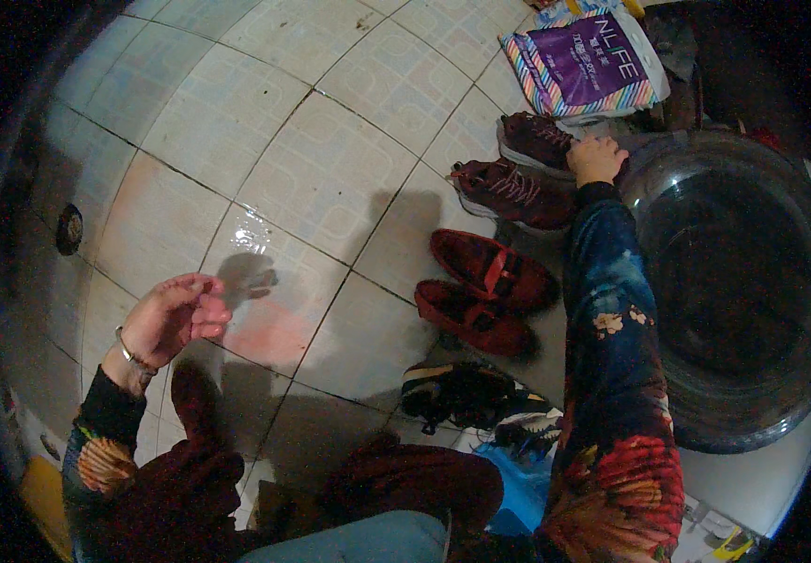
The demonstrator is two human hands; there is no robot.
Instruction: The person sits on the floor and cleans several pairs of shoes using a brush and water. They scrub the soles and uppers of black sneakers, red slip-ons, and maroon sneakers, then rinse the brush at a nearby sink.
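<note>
My right hand (597, 159) reaches out at the upper right, over the toe end of a dark maroon lace-up sneaker (538, 139) with a pale sole. Whether its fingers grip anything is hidden. The matching sneaker (511, 191) lies just below it, close to my right sleeve. At the left, my left hand (179, 313), with a bracelet at the wrist, hovers above the tiled floor (370, 232). Its fingers are loosely curled and hold nothing.
Red loafers (493, 271), black shoes (458, 395) and a blue plastic bag (518, 485) line the floor left of my right arm. A large dark basin (736, 281) stands to its right. Beyond the sneakers lies a purple printed bag (588, 63). A round floor drain (70, 229) sits far left.
</note>
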